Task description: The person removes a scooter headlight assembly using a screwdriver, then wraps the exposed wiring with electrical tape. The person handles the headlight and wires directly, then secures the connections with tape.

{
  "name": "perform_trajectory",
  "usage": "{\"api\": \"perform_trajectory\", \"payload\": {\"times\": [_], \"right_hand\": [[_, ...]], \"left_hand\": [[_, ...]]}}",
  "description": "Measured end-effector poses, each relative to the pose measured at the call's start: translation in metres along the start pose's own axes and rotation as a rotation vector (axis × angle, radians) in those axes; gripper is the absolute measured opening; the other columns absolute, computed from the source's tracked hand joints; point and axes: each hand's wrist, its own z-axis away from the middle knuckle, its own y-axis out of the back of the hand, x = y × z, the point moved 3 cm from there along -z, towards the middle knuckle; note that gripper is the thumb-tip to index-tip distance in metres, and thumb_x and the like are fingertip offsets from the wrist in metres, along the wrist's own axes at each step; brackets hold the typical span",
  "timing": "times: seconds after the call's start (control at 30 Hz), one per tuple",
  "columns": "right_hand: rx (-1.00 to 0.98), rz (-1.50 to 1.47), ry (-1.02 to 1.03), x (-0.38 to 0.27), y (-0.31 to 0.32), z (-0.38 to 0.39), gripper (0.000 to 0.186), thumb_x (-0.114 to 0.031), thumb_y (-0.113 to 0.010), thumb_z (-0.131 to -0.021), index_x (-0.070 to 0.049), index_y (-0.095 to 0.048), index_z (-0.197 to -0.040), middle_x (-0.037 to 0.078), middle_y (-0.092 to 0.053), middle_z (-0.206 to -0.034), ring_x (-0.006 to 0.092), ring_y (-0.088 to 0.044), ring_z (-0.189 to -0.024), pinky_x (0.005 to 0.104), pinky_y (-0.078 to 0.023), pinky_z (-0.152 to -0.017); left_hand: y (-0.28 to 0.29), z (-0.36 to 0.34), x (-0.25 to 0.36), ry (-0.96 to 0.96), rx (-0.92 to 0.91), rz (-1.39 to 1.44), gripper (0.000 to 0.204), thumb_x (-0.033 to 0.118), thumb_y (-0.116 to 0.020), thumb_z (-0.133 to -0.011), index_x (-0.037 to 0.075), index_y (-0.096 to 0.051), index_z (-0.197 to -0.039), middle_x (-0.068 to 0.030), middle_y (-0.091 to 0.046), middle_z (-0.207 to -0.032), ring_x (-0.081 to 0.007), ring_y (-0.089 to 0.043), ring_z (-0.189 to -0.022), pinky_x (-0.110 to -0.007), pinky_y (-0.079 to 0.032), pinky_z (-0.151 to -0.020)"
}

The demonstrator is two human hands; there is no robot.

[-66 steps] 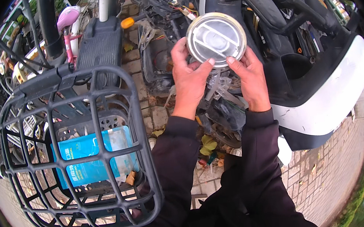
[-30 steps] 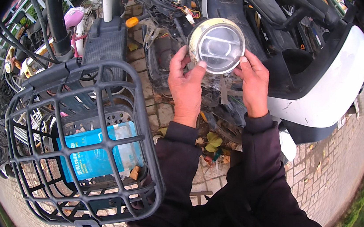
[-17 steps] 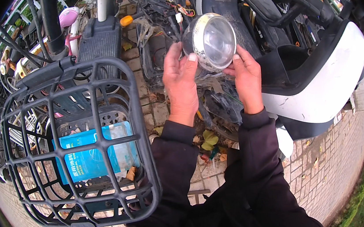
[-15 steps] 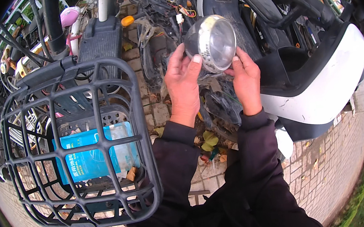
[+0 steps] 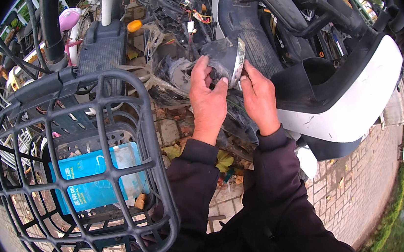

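My left hand (image 5: 208, 106) grips the dark, rounded back of a headlamp-like part (image 5: 221, 54), its thumb on the lower side. My right hand (image 5: 260, 101) has its fingers on the pale, scuffed rim at the part's right. The part is turned on its side, so its clear lens is mostly out of sight. Crumpled clear plastic (image 5: 161, 88) and a dusty dark frame lie just behind and left of my hands. Above them, a small white connector (image 5: 191, 27) sits among coloured wires.
A black basket (image 5: 152, 146) holding a turquoise packet (image 5: 85, 197) is close on the left. A black footboard (image 5: 94, 58) and orange reflector (image 5: 134, 26) lie beyond. At right are scooter bodywork with a white panel (image 5: 339, 116) and black seats. Brick paving (image 5: 347, 194) and fallen leaves show below.
The round part has turned from lens-up to on its side and moved down toward the plastic and frame. Both my hands have moved with it; the right one has shifted slightly left.
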Motion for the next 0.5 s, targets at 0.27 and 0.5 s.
{"api": "perform_trajectory", "payload": {"times": [0.27,0.5], "right_hand": [[-0.007,-0.179,-0.09,0.007,-0.006,-0.003,0.062,-0.017,-0.081,-0.092,0.012,-0.059,-0.143,0.028,-0.076,-0.114,0.0319,-0.079,-0.099,0.0392,-0.061,-0.084],[-0.015,-0.111,-0.146,0.013,-0.007,-0.005,0.069,-0.012,-0.082,-0.092,0.01,-0.052,-0.15,0.026,-0.078,-0.105,0.0342,-0.08,-0.095,0.0391,-0.06,-0.083]], "left_hand": [[0.0,-0.001,0.008,0.038,0.042,0.127,0.083,-0.015,-0.057,-0.094,0.001,-0.024,-0.169,-0.0229,-0.042,-0.166,-0.0316,-0.049,-0.148,-0.042,-0.042,-0.122],[0.007,-0.002,0.005,-0.007,0.172,0.069,0.072,-0.017,-0.049,-0.094,0.001,-0.037,-0.162,-0.0214,-0.051,-0.157,-0.0262,-0.06,-0.135,-0.038,-0.048,-0.115]]}}
